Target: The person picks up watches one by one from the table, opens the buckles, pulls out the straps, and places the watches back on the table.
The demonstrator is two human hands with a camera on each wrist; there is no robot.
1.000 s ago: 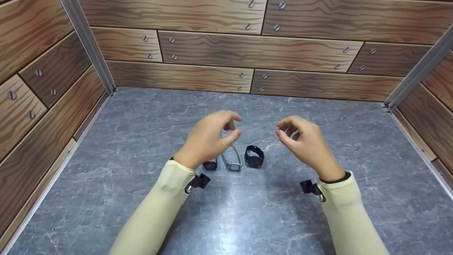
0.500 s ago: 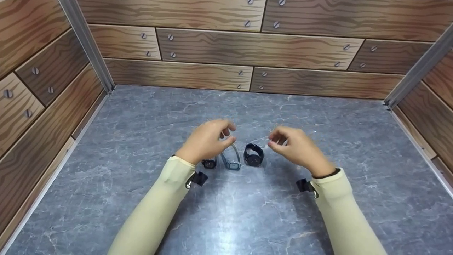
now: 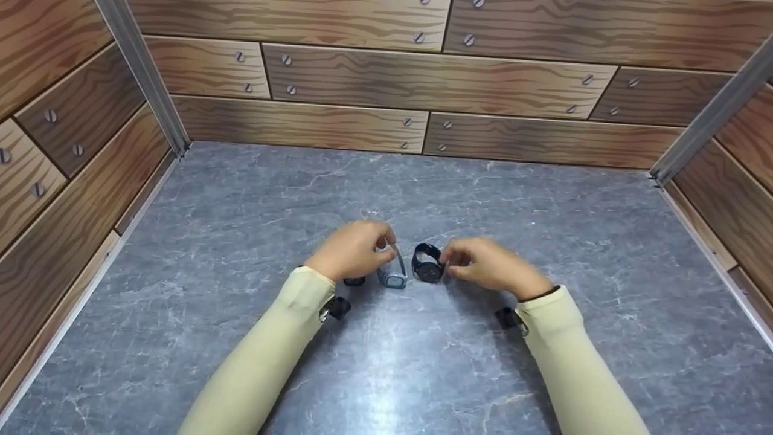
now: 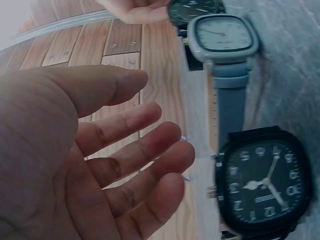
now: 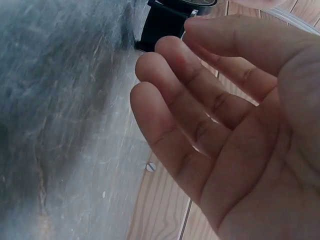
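Note:
Three wristwatches stand in a row on the table, straps looped. The grey-blue square watch [image 3: 395, 281] is in the middle, with the fingertips of my left hand [image 3: 350, 251] close at its strap in the head view. Under that hand, mostly hidden, is a black square watch [image 4: 265, 182] with white numerals. In the left wrist view the left fingers are loosely bent around nothing. My right hand [image 3: 486, 266] has thumb and index fingertips right at the side of the black round watch [image 3: 429, 270]; its other fingers are loosely bent in the right wrist view.
The table [image 3: 386, 362] has a grey marbled top with a bright glare in front. Wood-print panels [image 3: 350, 78] wall the back and both sides, with metal posts [image 3: 145, 78] at the corners. A small black camera [image 3: 338, 308] is strapped at the left wrist.
Both hands have come down toward the watches. The right hand has moved left up to the black round watch; the left hand has lowered toward the grey-blue one. The watches have stayed put.

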